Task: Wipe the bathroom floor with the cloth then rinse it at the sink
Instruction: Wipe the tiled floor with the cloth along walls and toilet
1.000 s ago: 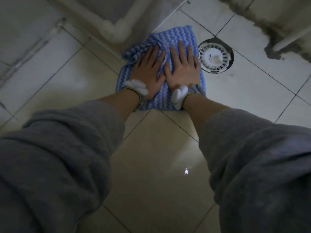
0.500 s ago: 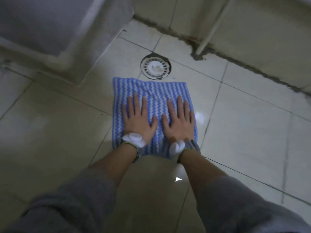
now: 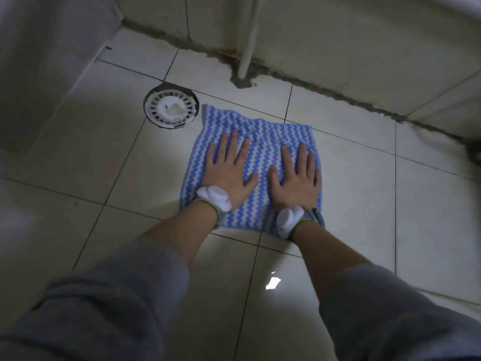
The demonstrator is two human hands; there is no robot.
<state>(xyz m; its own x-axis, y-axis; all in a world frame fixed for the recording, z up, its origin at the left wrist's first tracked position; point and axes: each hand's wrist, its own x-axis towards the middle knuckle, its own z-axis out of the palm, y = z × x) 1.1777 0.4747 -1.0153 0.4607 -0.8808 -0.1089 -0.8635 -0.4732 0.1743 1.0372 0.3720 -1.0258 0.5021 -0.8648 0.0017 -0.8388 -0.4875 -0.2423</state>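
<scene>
Both hands, left hand (image 3: pixel 229 175) and right hand (image 3: pixel 295 179), are pressing spread fingers (image 3: pixel 232 142) on the striped cloth (image 3: pixel 263 152), wiping the tiled floor (image 3: pixel 364 194); rinsing is probably remaining.

One wide-angle camera, worn on the person's head, looks forward and steeply down at the pale glossy tiled floor (image 3: pixel 104 178). It is close: the grey fabric sleeves (image 3: pixel 109 308) fill the near edge, the left hand (image 3: pixel 229 175) and right hand (image 3: pixel 295 182) lie mid-frame, and the far edge reaches the foot of the pale tiled wall (image 3: pixel 338 35).
</scene>
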